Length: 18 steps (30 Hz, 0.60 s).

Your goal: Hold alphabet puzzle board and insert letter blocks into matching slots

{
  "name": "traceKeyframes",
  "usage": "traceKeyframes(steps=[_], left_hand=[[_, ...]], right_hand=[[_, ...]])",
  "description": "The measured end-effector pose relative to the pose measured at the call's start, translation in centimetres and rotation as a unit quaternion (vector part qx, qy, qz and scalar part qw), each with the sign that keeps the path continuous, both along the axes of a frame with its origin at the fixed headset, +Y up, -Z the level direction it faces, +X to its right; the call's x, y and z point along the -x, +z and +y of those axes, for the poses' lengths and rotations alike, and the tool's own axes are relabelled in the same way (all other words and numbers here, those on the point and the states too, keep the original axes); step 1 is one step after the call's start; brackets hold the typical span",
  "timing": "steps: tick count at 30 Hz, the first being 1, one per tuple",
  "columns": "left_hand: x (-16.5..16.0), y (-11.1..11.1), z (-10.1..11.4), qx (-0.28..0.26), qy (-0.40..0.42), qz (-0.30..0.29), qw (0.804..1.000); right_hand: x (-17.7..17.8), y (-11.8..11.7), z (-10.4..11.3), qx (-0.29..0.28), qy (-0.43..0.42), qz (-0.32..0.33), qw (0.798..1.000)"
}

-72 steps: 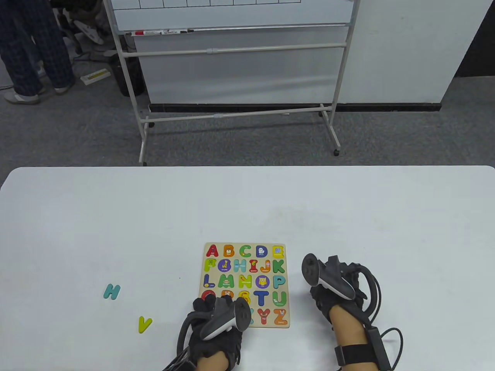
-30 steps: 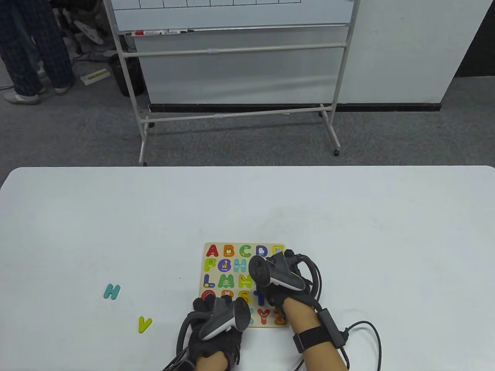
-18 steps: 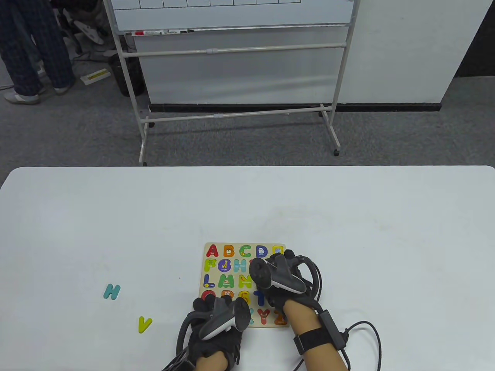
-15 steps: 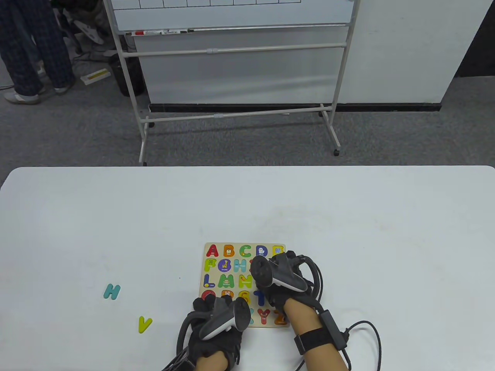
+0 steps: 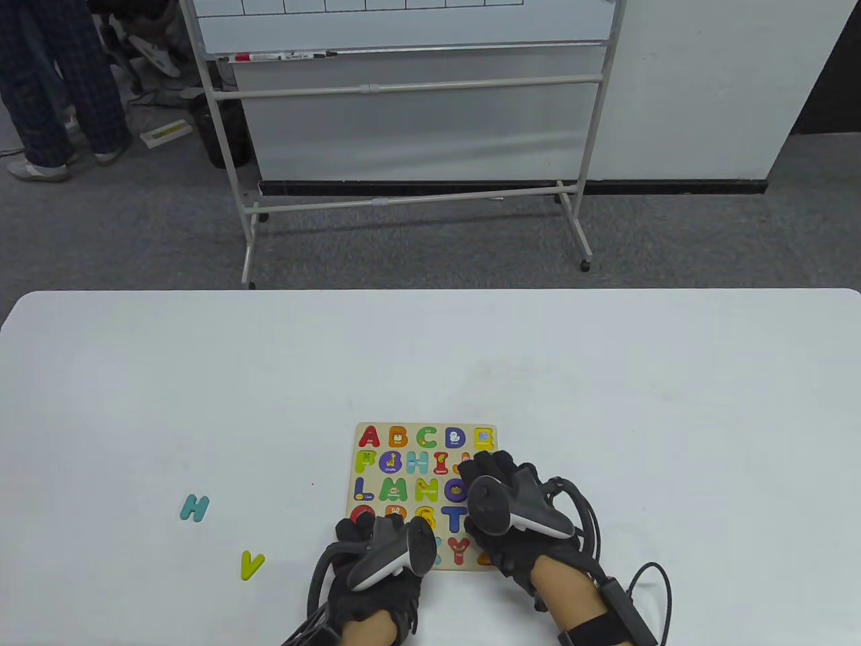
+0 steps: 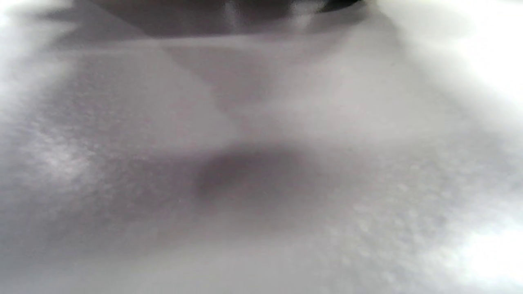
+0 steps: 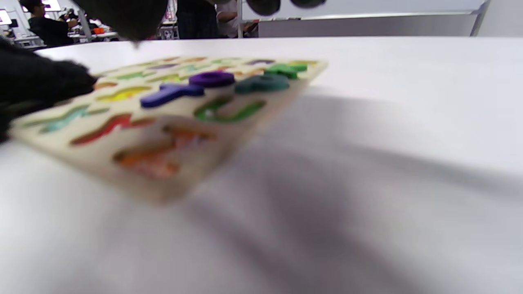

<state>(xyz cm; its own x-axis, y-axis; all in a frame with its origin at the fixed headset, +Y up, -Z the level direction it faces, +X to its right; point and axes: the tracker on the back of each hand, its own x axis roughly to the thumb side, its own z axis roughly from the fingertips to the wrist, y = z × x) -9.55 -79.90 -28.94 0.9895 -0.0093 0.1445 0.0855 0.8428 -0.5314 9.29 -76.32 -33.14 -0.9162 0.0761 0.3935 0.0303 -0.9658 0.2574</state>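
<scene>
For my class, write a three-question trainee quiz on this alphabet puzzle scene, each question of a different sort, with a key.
1. True or false: the teal H block lies loose on the table, left of the puzzle board.
2. Which loose block lies nearest the left hand? A) yellow-green V block B) teal H block C) red A
3. Fill in: the right hand is over the board's ____ side.

Key: 1 true; 2 A; 3 right.

Bare table [image 5: 605,377] beyond puzzle board [image 5: 407,427]
</scene>
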Motion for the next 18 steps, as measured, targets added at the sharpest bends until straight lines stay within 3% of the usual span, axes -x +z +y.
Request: traceKeyframes(steps=[6,12,18], left_hand=[[0.0,0.0,0.0,0.000,0.003,0.000,1.000],[0.0,0.0,0.0,-0.001,0.001,-0.001,1.000],[0.0,0.0,0.0,0.000,0.001,0.000,1.000]], right_hand=[[-1.5,2.6,-1.8,0.074,0.019,0.029,0.997],[-1.2,4.2,-3.3,0.081,0.023,0.064,0.994],[-0.4,4.3,-4.4,0.083,0.042,0.077,0.993]])
